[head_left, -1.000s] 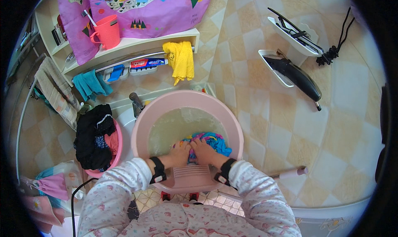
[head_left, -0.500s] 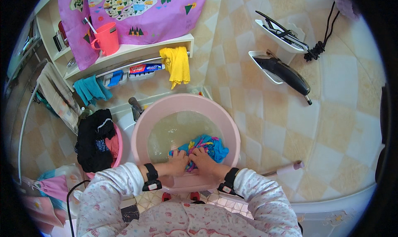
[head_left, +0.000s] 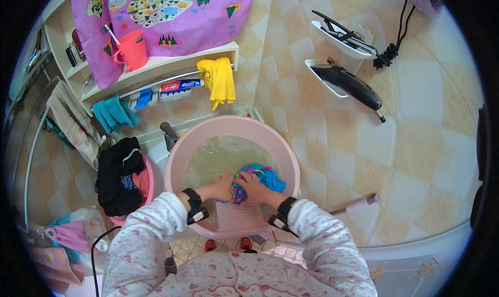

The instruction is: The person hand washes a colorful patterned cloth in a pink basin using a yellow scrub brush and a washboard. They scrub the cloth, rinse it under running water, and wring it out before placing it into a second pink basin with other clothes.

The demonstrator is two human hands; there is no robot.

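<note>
Left hand (head_left: 224, 186) and right hand (head_left: 253, 186) close together, both curled and clamped on a wad of wet cloth (head_left: 260, 176). Fingers dug into the fabric; hands nearly touching at the near side of the bundle. Black bands on both wrists.

Cloth: bunched, soaked, bright blue with pink and multicoloured patches. Most of it bulges out beyond the right hand, away from the body. It sits at the near side of a round pink basin (head_left: 280, 146), half in cloudy water (head_left: 218, 156), just above a ribbed pink washboard (head_left: 239, 216) that slopes into the basin under the wrists.

Left of the basin: smaller pink tub (head_left: 148, 185) heaped with dark clothes (head_left: 118, 175). Above, a wall shelf (head_left: 156, 68) with a pink cup (head_left: 131, 49); a yellow cloth (head_left: 219, 79) and teal cloth (head_left: 115, 114) hang beneath. Tiled wall to the right, black hair dryer (head_left: 349, 85) in a white holder.
</note>
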